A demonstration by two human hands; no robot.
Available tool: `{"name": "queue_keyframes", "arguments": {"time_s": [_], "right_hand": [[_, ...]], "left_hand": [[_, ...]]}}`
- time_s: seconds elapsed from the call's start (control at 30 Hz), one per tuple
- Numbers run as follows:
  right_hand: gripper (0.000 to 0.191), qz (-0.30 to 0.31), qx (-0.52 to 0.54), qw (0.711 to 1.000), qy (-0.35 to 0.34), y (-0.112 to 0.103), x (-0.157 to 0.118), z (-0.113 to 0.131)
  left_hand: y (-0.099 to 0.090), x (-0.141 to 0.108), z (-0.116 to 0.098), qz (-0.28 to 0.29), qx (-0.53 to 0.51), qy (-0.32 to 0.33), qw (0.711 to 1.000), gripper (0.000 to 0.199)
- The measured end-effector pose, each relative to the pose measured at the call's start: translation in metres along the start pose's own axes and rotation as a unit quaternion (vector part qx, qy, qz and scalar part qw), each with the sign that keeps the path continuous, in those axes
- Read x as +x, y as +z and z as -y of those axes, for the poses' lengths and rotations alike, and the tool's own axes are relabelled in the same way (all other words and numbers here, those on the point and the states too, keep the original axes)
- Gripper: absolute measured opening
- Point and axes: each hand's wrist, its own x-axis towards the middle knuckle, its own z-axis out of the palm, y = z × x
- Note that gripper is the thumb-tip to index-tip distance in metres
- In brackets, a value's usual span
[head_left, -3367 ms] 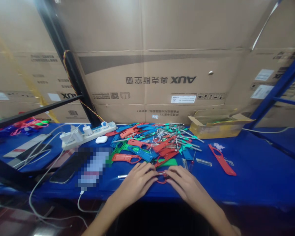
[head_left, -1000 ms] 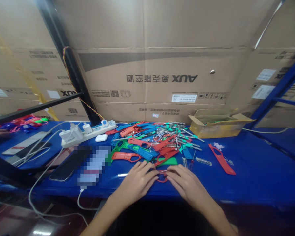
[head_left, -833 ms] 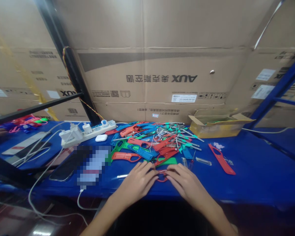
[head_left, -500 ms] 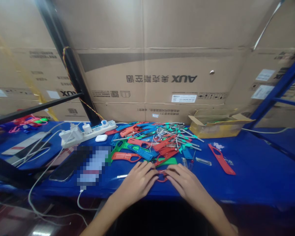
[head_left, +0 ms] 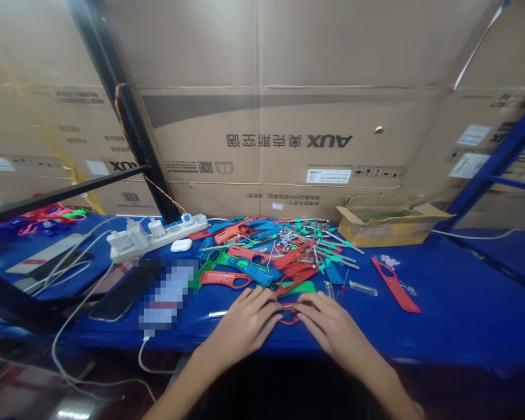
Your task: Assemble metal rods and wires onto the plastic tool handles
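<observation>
Close to the table's front edge, a red plastic lighter shell sits between my two hands. My left hand grips its left end with curled fingers, and my right hand pinches the right end; both cover much of it. Just beyond them lies a heap of red, blue and green lighter shells, mixed with metal lighter rods and thin white wires. A single red lighter shell lies off to the right, beside small clear pieces. Nearer my right hand is a clear narrow part.
An open cardboard box stands at the back right, before tall cartons. On the left are a white power strip, a white earbud case, a phone and trailing cables. Black and blue frame posts flank the table.
The view has shifted very slightly. Both hands keep the same hold on the red lighter shell, and nothing else has visibly moved.
</observation>
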Motion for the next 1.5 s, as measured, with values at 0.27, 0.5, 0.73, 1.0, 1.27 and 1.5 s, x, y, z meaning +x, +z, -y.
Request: {"name": "queue_keyframes", "arguments": {"time_s": [0.27,0.5,0.73,1.0,1.27,1.5], "right_hand": [[0.023,0.020,0.026,0.999,0.018,-0.0026,0.0036,0.0024],[0.024,0.013,0.009,1.000,-0.002,-0.0001,-0.0009,0.0021],[0.021,0.005,0.022,1.000,-0.011,-0.0021,0.0000,0.0036],[0.019,-0.014,0.045,0.999,-0.014,-0.0014,-0.0016,0.0030],[0.024,-0.027,0.039,0.998,-0.031,-0.0028,-0.0025,0.0024],[0.019,-0.033,0.011,0.999,-0.030,-0.0044,-0.0020,0.0033]], "left_hand": [[-0.0017,0.0002,-0.0011,0.006,-0.002,-0.002,1.000,0.017],[-0.0010,0.0020,0.0017,-0.023,0.000,0.022,0.999,0.017],[0.0007,0.0017,0.0045,-0.054,0.009,0.034,0.998,0.021],[0.0014,0.0046,0.0027,-0.039,0.013,0.014,0.999,0.027],[-0.0040,0.0058,-0.0024,-0.010,-0.001,-0.041,0.999,0.019],[-0.0015,0.0056,-0.0026,-0.008,0.021,-0.049,0.999,0.013]]}}
